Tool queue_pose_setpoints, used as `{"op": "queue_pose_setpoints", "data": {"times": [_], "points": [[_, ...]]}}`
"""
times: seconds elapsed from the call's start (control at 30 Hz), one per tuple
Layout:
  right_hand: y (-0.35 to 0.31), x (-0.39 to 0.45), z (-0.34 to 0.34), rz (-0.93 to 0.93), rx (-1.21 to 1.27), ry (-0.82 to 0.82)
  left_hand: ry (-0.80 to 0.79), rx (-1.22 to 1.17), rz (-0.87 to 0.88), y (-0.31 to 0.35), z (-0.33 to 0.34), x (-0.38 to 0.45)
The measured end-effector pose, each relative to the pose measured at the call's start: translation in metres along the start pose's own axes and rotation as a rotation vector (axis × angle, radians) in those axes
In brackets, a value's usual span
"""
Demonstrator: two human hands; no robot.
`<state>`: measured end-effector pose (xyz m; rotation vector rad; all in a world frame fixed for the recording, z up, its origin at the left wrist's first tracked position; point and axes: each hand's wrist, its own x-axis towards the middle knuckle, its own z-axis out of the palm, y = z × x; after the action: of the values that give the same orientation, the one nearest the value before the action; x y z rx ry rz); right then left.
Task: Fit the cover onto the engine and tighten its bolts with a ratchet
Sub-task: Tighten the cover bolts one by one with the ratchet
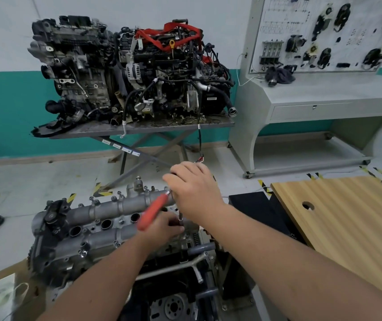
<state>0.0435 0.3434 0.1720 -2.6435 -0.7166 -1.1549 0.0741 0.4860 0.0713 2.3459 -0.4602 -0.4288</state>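
Head view. Grey cast camshaft cover (88, 230) already seated on top of the engine (167, 269) in the foreground, lying along the head with its spark plug wells open. Bolts (92, 199) stand in holes along both long edges; whether each is run down cannot be told from here.

Right hand (194, 191) curled over the head end of the red-handled ratchet (154, 210), above the cover's right end. Left hand (165, 225) lies lower, fingers curled around the chrome socket extension (180, 220) that drops towards the cover; it seems to steady the tool on a bolt. The bolt itself is hidden under the hands.

Judgement: fitting looks done, tightening is under way at the right end. The bolts further left, towards the timing end, probably remain to be checked or tightened.

Background: two complete engines on a steel lift table (139, 129), a grey training panel (324, 33), and a wooden table (347, 216) at right.
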Motion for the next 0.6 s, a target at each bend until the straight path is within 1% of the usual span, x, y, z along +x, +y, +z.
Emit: {"op": "queue_pose_setpoints", "data": {"times": [0.07, 0.13, 0.23, 0.33, 0.47, 0.53, 0.57, 0.6], "points": [[-0.004, 0.007, -0.005, -0.021, -0.113, -0.127, 0.011, 0.005, -0.015, -0.002, 0.001, 0.002], [-0.008, 0.013, -0.011, 0.006, -0.155, -0.225, 0.028, 0.016, -0.019, -0.004, 0.001, 0.003], [-0.012, 0.026, -0.017, 0.025, -0.141, -0.381, 0.024, 0.049, -0.034, -0.004, 0.001, 0.002], [-0.016, 0.036, -0.019, 0.075, -0.057, -0.5, -0.013, 0.032, -0.042, -0.001, 0.0, -0.001], [-0.021, 0.05, -0.021, 0.238, 0.063, -0.625, -0.052, 0.094, 0.006, 0.001, -0.005, -0.004], [-0.019, 0.055, -0.024, 0.363, 0.168, -0.675, -0.058, 0.061, 0.033, 0.001, -0.008, -0.005], [-0.019, 0.057, -0.026, 0.464, 0.301, -0.699, -0.047, 0.009, 0.032, 0.002, -0.011, -0.006], [-0.019, 0.057, -0.026, 0.6, 0.486, -0.707, -0.017, -0.064, 0.012, 0.004, -0.015, -0.008]]}}
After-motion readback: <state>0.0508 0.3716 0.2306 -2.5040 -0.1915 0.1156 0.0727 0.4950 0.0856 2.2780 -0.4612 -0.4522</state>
